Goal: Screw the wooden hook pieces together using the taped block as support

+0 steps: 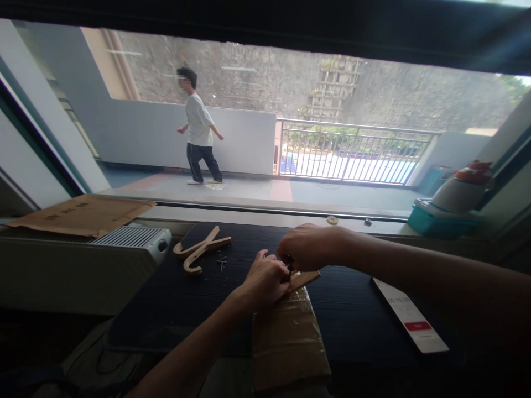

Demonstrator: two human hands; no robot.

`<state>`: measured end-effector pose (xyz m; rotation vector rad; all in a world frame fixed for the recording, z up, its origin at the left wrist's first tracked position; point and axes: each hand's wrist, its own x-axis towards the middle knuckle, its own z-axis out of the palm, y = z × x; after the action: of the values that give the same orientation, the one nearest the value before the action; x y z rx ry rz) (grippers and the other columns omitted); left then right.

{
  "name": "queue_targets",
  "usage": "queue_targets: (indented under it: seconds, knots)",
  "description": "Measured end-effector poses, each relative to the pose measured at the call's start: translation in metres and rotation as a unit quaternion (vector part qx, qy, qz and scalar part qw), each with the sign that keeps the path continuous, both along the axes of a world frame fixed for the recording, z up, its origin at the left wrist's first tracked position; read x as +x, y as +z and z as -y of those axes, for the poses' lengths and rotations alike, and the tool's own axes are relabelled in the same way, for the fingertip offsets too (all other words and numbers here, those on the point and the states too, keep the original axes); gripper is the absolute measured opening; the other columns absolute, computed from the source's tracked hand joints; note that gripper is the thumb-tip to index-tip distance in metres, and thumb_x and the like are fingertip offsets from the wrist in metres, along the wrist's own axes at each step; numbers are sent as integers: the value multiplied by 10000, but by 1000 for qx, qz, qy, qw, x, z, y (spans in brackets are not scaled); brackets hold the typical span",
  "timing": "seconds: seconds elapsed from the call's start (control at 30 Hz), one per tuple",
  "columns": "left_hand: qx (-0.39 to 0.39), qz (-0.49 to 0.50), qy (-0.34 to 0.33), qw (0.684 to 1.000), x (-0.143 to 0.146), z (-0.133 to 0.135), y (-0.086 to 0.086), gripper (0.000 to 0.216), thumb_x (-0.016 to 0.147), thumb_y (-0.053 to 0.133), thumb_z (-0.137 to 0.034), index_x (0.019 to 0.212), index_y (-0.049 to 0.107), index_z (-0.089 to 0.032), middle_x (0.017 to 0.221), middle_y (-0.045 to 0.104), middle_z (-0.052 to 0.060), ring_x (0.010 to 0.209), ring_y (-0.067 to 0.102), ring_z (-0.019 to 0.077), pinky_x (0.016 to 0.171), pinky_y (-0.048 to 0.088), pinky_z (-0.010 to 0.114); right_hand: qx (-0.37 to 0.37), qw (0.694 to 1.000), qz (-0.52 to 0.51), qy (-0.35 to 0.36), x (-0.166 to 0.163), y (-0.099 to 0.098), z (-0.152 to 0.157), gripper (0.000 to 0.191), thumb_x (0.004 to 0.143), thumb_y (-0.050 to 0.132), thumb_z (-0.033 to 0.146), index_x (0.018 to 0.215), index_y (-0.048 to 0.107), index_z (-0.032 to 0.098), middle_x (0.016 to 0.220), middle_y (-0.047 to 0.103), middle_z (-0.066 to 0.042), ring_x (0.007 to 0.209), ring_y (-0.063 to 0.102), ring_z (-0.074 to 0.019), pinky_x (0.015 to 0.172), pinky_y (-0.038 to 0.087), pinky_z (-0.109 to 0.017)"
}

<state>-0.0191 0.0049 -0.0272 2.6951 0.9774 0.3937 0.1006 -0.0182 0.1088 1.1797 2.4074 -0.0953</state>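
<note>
My left hand presses and grips a flat wooden piece against the far end of a block wrapped in clear tape. Just above it, my right hand is closed in a fist round a small tool with a dark shaft, pointing down at the wood beside my left fingers. The tool's handle is hidden in the fist. To the left, two hook-ended wooden pieces lie crossed on the dark table. Several screws lie close to them.
A phone showing a timer lies right of my hands. A brown envelope rests on a pale appliance at left. On the sill are a tape roll and a teal box. Behind the window a person walks.
</note>
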Motion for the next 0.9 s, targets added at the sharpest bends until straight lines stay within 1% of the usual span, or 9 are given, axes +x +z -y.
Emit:
queue_targets:
  seconds: [0.07,0.13,0.33,0.43,0.53,0.6,0.7,0.8,0.9]
  knots:
    - [1,-5,1,1000,0,0,1,208,738,578,-211,534,612,-188,648,662,3,850,568,200,985,241,472,-6,1000,-7,5,0,-3,-1,189,778,554,198,886,687,118,799,659,-55,662,531,-127,535,312,-243]
    - [0,-9,1,1000,1,1,1,213,742,571,-209,535,616,-189,671,668,8,853,564,202,987,237,482,-10,1000,-18,-9,3,-6,-2,220,796,533,224,904,684,107,813,662,-64,666,529,-128,541,319,-243]
    - [5,1,3,1000,0,1,-1,206,762,556,-240,568,614,-202,599,618,-3,807,544,191,993,223,488,-28,994,-36,-97,15,-10,-7,315,799,501,363,932,690,149,843,674,-64,676,547,-151,520,327,-248]
    - [-3,1,-11,1000,-1,0,-2,181,758,554,-227,594,628,-209,627,632,-7,816,541,189,988,214,491,-9,996,-23,-84,14,-6,-6,312,749,568,363,985,682,195,892,675,-53,750,564,-176,553,330,-255]
    - [-3,8,-12,1000,-1,0,-3,189,768,540,-224,604,634,-214,680,656,-9,843,542,190,993,190,499,-2,999,-13,-43,11,-4,-5,279,716,595,225,979,686,211,884,676,-42,785,571,-174,575,324,-253]
    - [0,7,-6,1000,-1,0,-3,197,768,536,-228,595,628,-211,675,655,-6,842,541,190,997,182,501,-1,999,-9,-30,10,-4,-5,257,726,579,185,956,694,194,868,676,-49,778,572,-168,581,323,-253]
    - [-4,-3,-5,1000,0,0,-1,206,766,534,-226,579,618,-205,625,631,-3,808,536,185,999,190,500,3,999,-12,-43,11,-7,-6,230,769,570,240,946,693,160,876,673,-69,775,570,-167,594,333,-255]
    - [-9,-8,-4,1000,0,0,1,210,757,544,-224,558,606,-201,585,607,-6,791,531,182,1000,196,499,4,997,-8,-73,10,-8,-6,264,812,539,318,940,688,142,873,670,-80,757,570,-168,588,339,-255]
    - [-12,-8,-5,1000,0,1,2,197,757,549,-220,575,622,-205,610,624,-8,807,533,185,998,195,499,15,997,7,-72,6,-5,-5,282,807,543,359,918,689,144,838,666,-77,721,568,-171,576,339,-264]
